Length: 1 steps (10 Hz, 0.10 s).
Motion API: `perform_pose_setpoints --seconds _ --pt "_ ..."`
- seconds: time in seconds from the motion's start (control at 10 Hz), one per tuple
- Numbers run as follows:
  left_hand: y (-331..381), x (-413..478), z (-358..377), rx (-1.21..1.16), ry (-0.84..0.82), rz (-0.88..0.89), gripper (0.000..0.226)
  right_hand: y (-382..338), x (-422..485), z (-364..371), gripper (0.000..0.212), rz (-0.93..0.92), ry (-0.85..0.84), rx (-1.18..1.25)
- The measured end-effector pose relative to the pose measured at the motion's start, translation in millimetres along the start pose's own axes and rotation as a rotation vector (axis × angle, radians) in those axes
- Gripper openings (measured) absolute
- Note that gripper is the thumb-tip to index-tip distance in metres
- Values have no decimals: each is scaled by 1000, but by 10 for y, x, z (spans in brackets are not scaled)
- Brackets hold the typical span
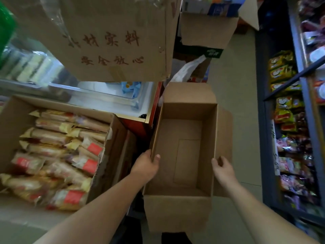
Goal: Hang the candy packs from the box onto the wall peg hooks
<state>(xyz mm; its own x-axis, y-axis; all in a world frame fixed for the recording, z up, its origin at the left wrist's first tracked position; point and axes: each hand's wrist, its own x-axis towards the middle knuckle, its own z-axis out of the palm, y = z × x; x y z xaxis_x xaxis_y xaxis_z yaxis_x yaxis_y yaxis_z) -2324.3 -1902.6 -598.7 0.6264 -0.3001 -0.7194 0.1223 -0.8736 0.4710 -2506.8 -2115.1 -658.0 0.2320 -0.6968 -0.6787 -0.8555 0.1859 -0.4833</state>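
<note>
An open brown cardboard box (182,152) sits in the middle of the view, its flaps folded out and nothing visible inside. My left hand (146,164) grips the box's left wall, thumb over the rim. My right hand (222,167) holds the right wall near the side flap. To the left, a second open carton (116,131) holds several yellow and red packs (58,152) lying in rows. No wall peg hooks are in view.
A large printed carton (112,37) stands on a glass-topped freezer (105,97) at the upper left. Further cartons (207,30) stack behind the box. Dark shelves (302,120) full of snack packs line the right side. Tiled floor (241,85) runs between them.
</note>
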Motion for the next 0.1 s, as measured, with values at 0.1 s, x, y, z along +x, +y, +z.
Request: perform_pose_setpoints --seconds 0.1 --pt "113 -179 -28 -4 11 119 51 -138 -259 -214 55 -47 -3 -59"
